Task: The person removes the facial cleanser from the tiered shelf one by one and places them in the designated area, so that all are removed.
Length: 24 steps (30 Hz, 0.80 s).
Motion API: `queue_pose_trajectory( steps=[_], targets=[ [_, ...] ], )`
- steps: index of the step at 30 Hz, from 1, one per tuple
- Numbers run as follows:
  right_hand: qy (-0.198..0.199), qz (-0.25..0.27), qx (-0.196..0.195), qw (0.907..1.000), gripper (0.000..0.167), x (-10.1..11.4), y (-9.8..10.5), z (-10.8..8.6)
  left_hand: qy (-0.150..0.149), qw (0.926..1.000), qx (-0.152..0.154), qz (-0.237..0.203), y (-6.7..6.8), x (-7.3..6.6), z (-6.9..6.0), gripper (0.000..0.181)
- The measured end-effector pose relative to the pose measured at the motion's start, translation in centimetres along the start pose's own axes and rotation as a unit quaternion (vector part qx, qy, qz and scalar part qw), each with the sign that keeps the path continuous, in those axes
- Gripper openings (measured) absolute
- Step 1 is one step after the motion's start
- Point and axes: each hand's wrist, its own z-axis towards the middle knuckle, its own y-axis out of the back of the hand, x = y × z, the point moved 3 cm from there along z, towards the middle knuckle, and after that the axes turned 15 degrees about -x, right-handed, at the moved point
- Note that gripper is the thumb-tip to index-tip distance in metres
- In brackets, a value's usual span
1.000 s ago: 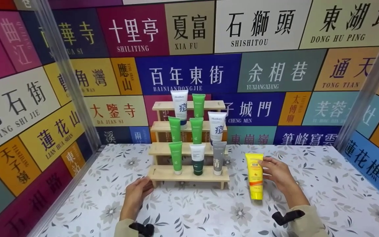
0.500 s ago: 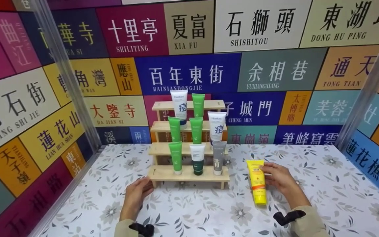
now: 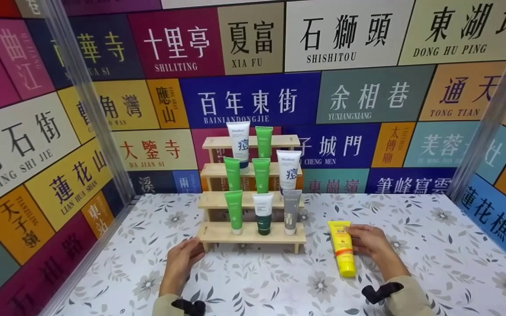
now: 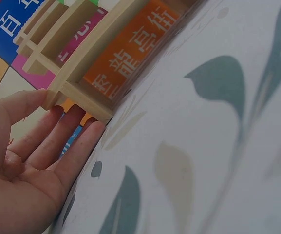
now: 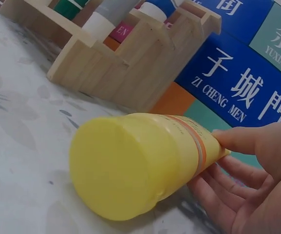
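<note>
My right hand (image 3: 374, 243) pinches a yellow squeeze tube (image 3: 343, 249) with an orange band near its flat end, thumb and fingers on opposite sides. In the right wrist view, the tube's round cap (image 5: 111, 168) faces the camera; whether it touches the table I cannot tell. My left hand (image 3: 182, 262) holds the front left corner of a stepped wooden display rack (image 3: 253, 236). The left wrist view has the thumb (image 4: 26, 105) against the shelf end and the fingers below it. Several tubes stand on the rack: green ones, white-and-blue ones, a white-and-green one (image 3: 263, 213) and a grey one (image 3: 292, 212).
A table with a floral cloth (image 3: 253, 281) lies under everything. Behind it rises a wall of coloured panels with Chinese lettering (image 3: 248, 100). Clear upright posts (image 3: 99, 109) stand at the left and right.
My right hand has brought the yellow tube lower and closer to me, its cap swinging slightly to the right. My left hand and the rack have stayed put.
</note>
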Motion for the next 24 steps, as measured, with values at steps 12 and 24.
queue_pose_trajectory(
  steps=[12,24],
  targets=[
    [0.004,-0.013,-0.042,0.9990,0.060,-0.76,-0.22,0.26,0.006,1.0000,0.000,-0.003,-0.02,-0.04,0.02,0.044],
    [-0.003,-0.049,-0.054,0.9974,0.067,-0.30,-0.25,-0.13,0.001,1.0000,0.008,-0.006,0.03,-0.06,-0.19,0.046]
  ],
)
